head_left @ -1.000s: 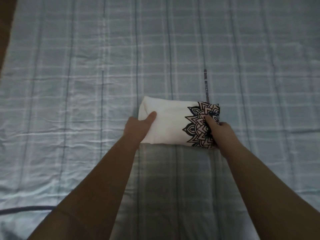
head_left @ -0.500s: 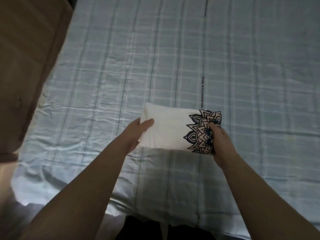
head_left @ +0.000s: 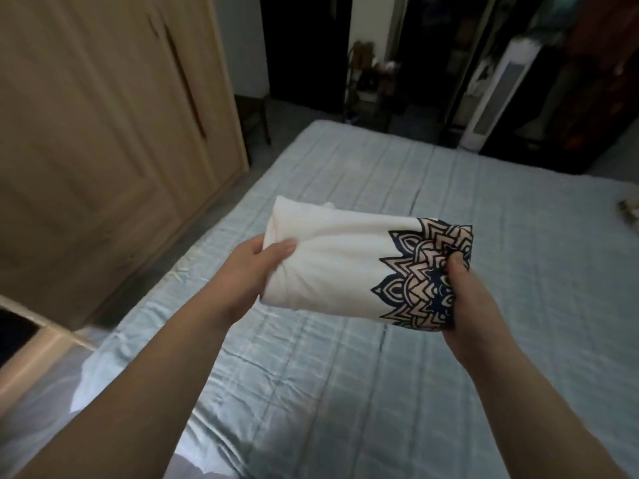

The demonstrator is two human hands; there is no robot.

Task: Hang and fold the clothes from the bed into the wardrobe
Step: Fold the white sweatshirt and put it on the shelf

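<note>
While both hands hold it in the air above the bed (head_left: pixel 449 392), the folded white shirt (head_left: pixel 339 267) lies between them. The left hand (head_left: pixel 249 274) grips its plain end, the right hand (head_left: pixel 466 299) pinches its patterned end. A wardrobe (head_left: pixel 103 133) stands beyond the left hand.

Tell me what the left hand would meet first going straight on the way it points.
The left hand points into the folded shirt it grips, so the shirt comes first; beyond that probably the bed, though depth is unclear.
</note>
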